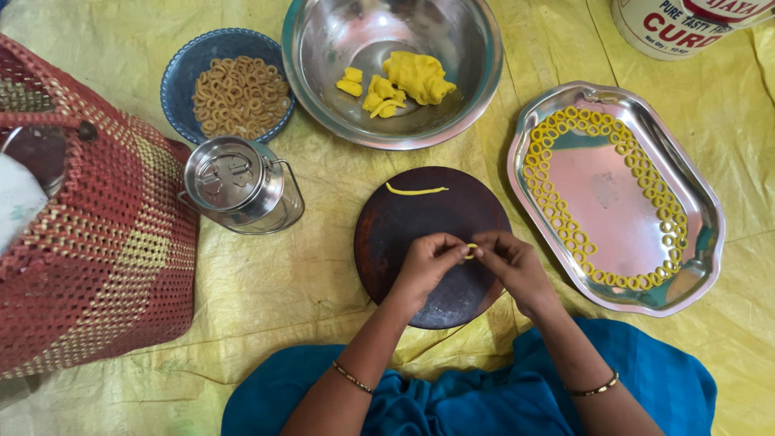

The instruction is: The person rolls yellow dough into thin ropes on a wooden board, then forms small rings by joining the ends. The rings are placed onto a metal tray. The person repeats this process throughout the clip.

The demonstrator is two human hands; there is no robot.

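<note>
Both hands over dark round board (420, 234) — left hand (426, 262) and right hand (513, 262) meeting fingertip to fingertip, each pinched shut on a small yellow dough ring (471, 250) held between them, just above the board's middle. Ring looks nearly closed; exact join hidden by fingers.

Done so far, judging by layout: oval steel tray (698, 242) at right lined w/ shaped raw rings (565, 230) round most of its rim, centre bare. Blue bowl (182, 77) upper left full of browner rings — prob. already cooked.

Left to do: one rolled dough strip (416, 190) waiting at board's far edge, plus a lump and bits of yellow dough (416, 77) in big steel bowl (476, 73). Roughly mid-batch, approx.
</note>
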